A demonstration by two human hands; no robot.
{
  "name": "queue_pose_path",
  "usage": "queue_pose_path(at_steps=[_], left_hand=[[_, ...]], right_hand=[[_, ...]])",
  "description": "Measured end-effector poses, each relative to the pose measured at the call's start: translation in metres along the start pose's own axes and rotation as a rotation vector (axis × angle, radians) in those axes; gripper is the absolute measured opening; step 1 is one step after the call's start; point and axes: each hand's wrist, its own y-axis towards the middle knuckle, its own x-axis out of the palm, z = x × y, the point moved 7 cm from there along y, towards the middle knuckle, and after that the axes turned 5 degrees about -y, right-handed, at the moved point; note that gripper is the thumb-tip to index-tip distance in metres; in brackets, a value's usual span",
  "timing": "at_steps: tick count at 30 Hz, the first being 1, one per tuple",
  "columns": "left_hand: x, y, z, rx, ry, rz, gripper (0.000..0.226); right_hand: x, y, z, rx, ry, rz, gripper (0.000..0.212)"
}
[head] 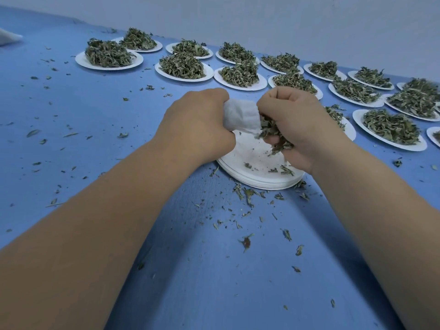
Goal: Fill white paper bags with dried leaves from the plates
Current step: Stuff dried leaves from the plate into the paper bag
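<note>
My left hand [197,126] grips a small white paper bag [240,115], its mouth turned to the right. My right hand [297,129] is closed on a clump of dried leaves [273,134] pressed against the bag's mouth. Both hands hover over a stack of white paper plates [257,177], the top one bearing only a few leaf scraps. Several white plates heaped with dried green leaves, such as one at far left [82,60] and one at right [357,117], sit in rows beyond the hands.
The blue table surface [95,115] is scattered with loose leaf bits, thickest just in front of the plate stack [247,194]. A white object [9,36] lies at the far left edge. A pale wall [262,20] runs behind the plates.
</note>
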Motion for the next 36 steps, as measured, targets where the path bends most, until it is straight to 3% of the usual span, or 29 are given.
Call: queue_pose_path(at_steps=[8, 17, 22, 25, 31, 36], left_hand=[[-0.001, -0.001, 0.003, 0.064, 0.081, 0.037, 0.017], [-0.003, -0.004, 0.005, 0.043, 0.097, 0.038, 0.013], [-0.003, -0.006, 0.010, 0.055, 0.075, 0.007, 0.016], [-0.004, -0.007, 0.012, 0.059, 0.083, 0.018, 0.015], [-0.003, -0.009, 0.017, 0.087, 0.106, 0.018, 0.017], [0.002, -0.010, 0.023, 0.124, 0.160, 0.039, 0.019]], right_hand=[[-0.006, 0.002, 0.007, 0.004, 0.065, -0.084, 0.018], [-0.005, -0.003, -0.003, -0.151, 0.056, -0.157, 0.015], [-0.002, -0.003, 0.010, 0.017, -0.026, -0.205, 0.011], [-0.001, -0.003, 0.013, 0.126, 0.112, -0.228, 0.015], [-0.004, 0.003, 0.015, 0.244, 0.387, -0.063, 0.029], [0.004, -0.001, 0.012, 0.283, 0.648, -0.032, 0.019]])
